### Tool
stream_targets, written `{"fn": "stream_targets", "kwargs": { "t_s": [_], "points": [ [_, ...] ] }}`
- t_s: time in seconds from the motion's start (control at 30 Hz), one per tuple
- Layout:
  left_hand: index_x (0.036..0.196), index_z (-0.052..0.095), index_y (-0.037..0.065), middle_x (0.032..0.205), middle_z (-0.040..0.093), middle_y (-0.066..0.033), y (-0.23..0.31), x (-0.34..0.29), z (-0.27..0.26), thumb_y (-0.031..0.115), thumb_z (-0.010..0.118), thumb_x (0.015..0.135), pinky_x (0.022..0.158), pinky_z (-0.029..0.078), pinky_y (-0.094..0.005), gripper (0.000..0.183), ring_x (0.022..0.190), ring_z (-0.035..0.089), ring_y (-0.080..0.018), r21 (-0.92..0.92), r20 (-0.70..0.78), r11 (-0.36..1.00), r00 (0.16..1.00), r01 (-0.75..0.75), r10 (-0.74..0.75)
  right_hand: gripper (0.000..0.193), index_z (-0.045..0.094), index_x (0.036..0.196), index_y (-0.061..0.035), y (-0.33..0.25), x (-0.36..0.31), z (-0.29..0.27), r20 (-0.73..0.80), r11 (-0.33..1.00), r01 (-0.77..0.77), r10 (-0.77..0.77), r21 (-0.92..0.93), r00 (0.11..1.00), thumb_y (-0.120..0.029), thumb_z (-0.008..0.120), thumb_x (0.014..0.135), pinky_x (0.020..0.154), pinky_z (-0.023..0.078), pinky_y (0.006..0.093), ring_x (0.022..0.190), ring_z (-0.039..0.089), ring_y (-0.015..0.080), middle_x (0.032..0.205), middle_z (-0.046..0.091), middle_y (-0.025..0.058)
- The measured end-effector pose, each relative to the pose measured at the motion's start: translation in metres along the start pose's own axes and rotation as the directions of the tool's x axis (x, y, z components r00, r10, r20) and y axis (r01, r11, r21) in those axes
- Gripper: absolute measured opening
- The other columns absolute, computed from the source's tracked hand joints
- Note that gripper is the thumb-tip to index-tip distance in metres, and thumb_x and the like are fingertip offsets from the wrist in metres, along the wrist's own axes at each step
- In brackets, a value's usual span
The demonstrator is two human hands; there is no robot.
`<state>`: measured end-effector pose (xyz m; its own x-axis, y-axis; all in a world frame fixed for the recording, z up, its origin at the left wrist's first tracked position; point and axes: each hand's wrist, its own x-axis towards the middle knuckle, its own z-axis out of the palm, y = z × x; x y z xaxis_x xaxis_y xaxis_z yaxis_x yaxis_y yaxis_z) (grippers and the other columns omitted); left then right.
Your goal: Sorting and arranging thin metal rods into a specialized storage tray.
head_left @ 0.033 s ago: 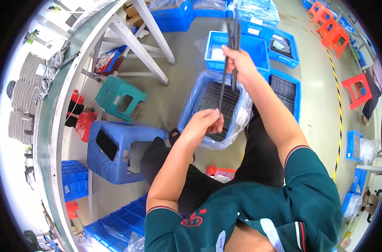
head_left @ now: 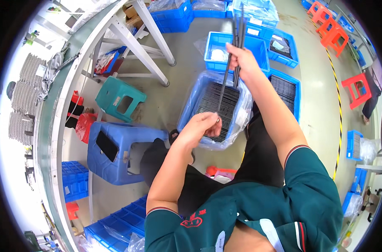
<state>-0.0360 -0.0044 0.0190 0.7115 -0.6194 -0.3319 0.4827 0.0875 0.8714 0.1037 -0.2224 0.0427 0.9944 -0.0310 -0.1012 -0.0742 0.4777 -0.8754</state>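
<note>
My right hand [head_left: 244, 64] is closed round several long, thin black rods [head_left: 240, 31] above the far side of a lined bin. One black rod [head_left: 224, 90] slants down from that hand toward me. Its near end is pinched between the thumb and fingers of my left hand [head_left: 204, 127]. Below both hands is a blue bin [head_left: 190, 94] with a clear plastic bag liner [head_left: 242, 115]. Rows of similar dark rods [head_left: 210, 98] lie packed inside, partly hidden by my left hand and the held rod.
A blue crate [head_left: 216, 40] stands beyond the bin, with another rod-filled crate [head_left: 285, 90] to the right. On the left are a green stool [head_left: 115, 94], a blue stool [head_left: 111, 168] bearing a phone [head_left: 107, 145], and a workbench leg [head_left: 142, 54]. Red stools [head_left: 359, 90] are farther right.
My right hand and its rods have shifted slightly right. The slanted rod's upper part has swung right with them, while my left hand keeps nearly the same place.
</note>
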Motion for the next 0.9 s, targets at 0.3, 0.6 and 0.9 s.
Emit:
{"fn": "stream_targets", "kwargs": {
  "t_s": [0.3, 0.6, 0.9],
  "points": [
    [0.088, 0.056, 0.003, 0.102, 0.059, -0.0126, 0.009, 0.005, -0.016, 0.034, 0.053, 0.092, 0.085, 0.049, -0.0366, 0.031, 0.086, 0.061, -0.0248, -0.288, -0.092, 0.918, 0.962, -0.272, 0.256, 0.027, 0.054, 0.075, -0.0056, 0.031, -0.039, 0.022, 0.073, 0.981, -0.137, 0.148, -0.137, 0.986, -0.028, 0.068, 0.081, 0.037, 0.033, 0.0275, 0.038, 0.042, 0.0117, 0.050, 0.047, 0.0012],
    [0.084, 0.057, 0.002, 0.064, 0.041, 0.0039, 0.016, -0.003, -0.031, 0.035, 0.057, 0.090, 0.042, 0.023, -0.0203, 0.034, 0.045, 0.029, -0.0034, -0.233, 0.033, 0.972, 0.999, 0.015, -0.007, 0.027, 0.050, 0.088, -0.0048, 0.051, -0.078, 0.052, 0.289, 0.812, -0.071, 0.285, -0.579, 0.914, -0.030, 0.059, 0.089, 0.039, 0.032, 0.0223, 0.044, 0.040, 0.0053, 0.060, 0.048, -0.0011],
    [0.085, 0.059, 0.003, 0.066, 0.047, 0.0006, 0.021, -0.003, -0.075, 0.031, 0.055, 0.092, 0.050, 0.035, -0.0260, 0.030, 0.054, 0.038, -0.0097, -0.353, -0.696, 0.748, 0.692, -0.562, 0.192, 0.019, 0.045, 0.089, -0.0047, 0.044, -0.090, 0.050, 0.379, 0.788, -0.136, 0.430, -0.600, 0.819, -0.020, 0.056, 0.089, 0.036, 0.032, 0.0207, 0.041, 0.043, 0.0059, 0.060, 0.052, 0.0026]
  ]
}}
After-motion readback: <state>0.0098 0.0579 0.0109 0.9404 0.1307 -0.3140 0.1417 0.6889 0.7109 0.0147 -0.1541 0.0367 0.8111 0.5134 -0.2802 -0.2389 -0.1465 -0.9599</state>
